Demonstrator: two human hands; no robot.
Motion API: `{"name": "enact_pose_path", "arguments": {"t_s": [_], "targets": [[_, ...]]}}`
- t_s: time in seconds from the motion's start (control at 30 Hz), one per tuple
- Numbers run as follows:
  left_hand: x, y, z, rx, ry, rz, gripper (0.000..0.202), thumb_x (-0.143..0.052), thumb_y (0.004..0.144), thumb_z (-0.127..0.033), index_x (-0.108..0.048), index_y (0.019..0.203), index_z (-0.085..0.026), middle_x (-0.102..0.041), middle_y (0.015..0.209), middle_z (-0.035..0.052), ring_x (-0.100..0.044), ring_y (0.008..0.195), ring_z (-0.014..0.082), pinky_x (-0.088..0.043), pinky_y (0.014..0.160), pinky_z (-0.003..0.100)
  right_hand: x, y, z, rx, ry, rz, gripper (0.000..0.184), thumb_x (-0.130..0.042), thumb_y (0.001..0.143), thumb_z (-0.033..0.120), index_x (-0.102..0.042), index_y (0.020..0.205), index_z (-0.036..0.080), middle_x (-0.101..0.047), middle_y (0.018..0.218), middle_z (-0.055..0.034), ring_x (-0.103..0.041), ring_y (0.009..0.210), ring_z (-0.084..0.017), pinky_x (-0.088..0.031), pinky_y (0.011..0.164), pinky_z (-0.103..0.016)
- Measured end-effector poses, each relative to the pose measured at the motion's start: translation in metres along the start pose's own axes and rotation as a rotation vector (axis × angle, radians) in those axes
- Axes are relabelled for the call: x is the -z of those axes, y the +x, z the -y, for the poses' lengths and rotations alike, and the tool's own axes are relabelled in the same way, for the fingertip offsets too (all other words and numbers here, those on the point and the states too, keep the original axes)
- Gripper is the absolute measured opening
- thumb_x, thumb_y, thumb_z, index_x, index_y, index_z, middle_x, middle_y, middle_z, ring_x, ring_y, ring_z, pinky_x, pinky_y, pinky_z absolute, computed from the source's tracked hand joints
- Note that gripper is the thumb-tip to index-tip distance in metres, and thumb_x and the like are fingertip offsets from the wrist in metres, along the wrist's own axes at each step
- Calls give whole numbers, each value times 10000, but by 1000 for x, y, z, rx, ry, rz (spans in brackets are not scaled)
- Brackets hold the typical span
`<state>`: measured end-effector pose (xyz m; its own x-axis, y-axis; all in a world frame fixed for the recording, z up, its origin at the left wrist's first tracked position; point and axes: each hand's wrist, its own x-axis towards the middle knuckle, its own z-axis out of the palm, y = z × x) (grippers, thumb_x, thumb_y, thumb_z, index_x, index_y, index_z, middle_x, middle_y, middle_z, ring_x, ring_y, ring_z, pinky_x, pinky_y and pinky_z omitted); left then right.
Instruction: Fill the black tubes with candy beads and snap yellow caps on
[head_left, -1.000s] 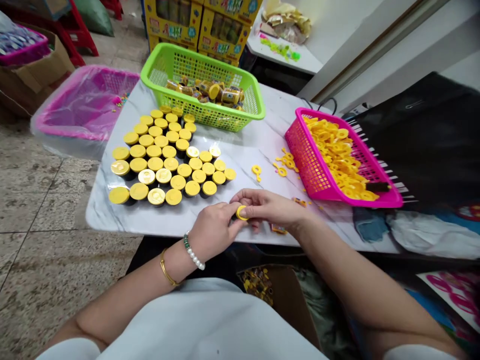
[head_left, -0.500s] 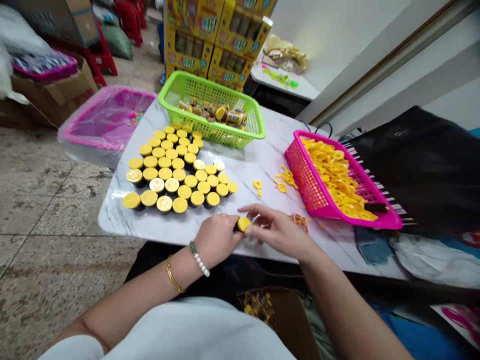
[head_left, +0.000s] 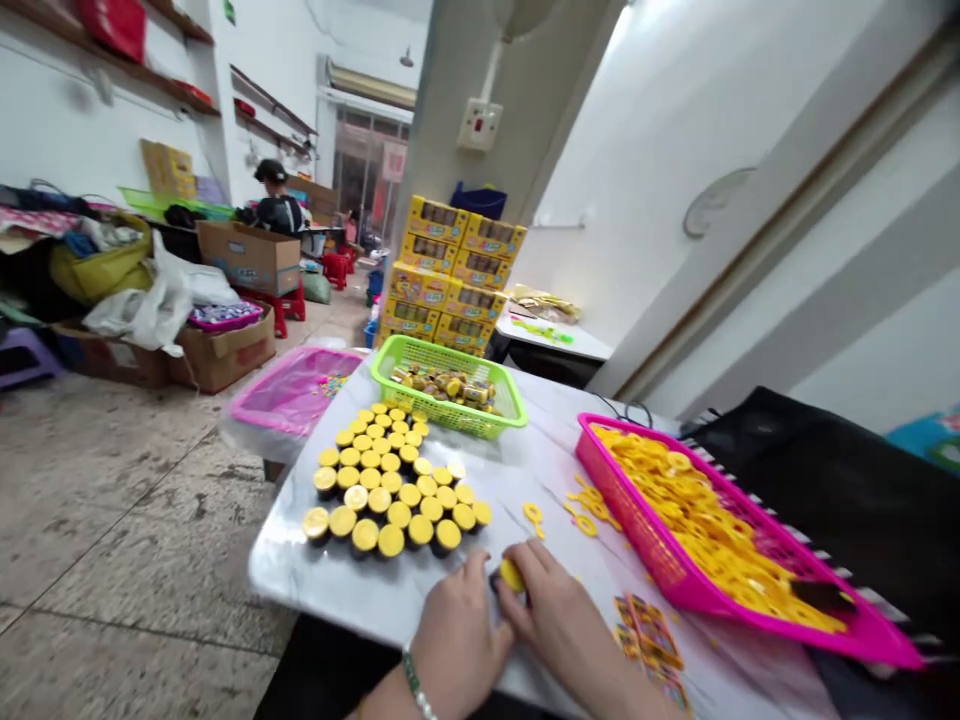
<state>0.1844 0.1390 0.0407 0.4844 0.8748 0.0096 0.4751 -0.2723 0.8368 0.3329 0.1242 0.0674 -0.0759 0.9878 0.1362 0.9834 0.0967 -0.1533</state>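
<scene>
A small dark jar with a yellow cap [head_left: 512, 575] is between the thumb and fingers of my right hand [head_left: 559, 615], near the table's front edge. My left hand [head_left: 456, 625] is just beside it, its thumb and forefinger apart; whether it touches the jar is hard to tell. Several similar yellow-capped jars [head_left: 390, 541] stand upright in a group ahead and to the left. A yellow ring-ended wand [head_left: 533, 515] lies beyond my right hand, with more yellow wands [head_left: 585, 524] near the pink basket.
On the right, a pink basket [head_left: 592, 480] is heaped with yellow wands. A green basket [head_left: 480, 425] with small wrapped jars stands at the back. Colourful printed pieces [head_left: 649, 635] lie right of my hands. Yellow boxes [head_left: 442, 290] are stacked behind; a person [head_left: 277, 205] sits far off.
The view has tilted up, showing more of the room. My left hand has drawn back from the jar, while my right fingers have closed around it.
</scene>
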Motion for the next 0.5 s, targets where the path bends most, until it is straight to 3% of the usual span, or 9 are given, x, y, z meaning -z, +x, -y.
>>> {"name": "enact_pose_path", "arguments": {"t_s": [0.07,0.27,0.37,0.5], "targets": [[4,-3,-1,15,-21,9,624,-654,769,-251,-451,1335,-86,-689,1078,172,-657,971,295,-507,829,364,-3,17,-9,-33,-54,-25,133,-469,913,276,-579,935,203,-632,940,-75,-665,795,-222,-503,687,-324],[9,-5,3,-77,-11,75,383,-644,824,-412,-584,1098,-150,-683,1025,129,-649,942,288,-492,819,369,5,56,-31,-294,-312,-9,329,-426,955,309,-605,1177,145,-639,1111,-151,-677,901,-280,-495,717,-371],[8,-4,5,-98,-10,104,316,-640,832,-405,-604,1030,-162,-681,998,117,-644,925,279,-483,799,364,25,54,-36,-375,-318,-57,450,-532,909,320,-547,1327,153,-588,1273,-186,-679,964,-304,-517,750,-400],[7,-2,9,-154,5,82,201,-610,853,-338,-596,952,-164,-671,942,104,-627,905,258,-458,776,346,72,33,-32,-222,-208,-315,397,-558,893,392,-638,1219,178,-633,1237,-148,-671,1027,-284,-535,861,-409]]}}
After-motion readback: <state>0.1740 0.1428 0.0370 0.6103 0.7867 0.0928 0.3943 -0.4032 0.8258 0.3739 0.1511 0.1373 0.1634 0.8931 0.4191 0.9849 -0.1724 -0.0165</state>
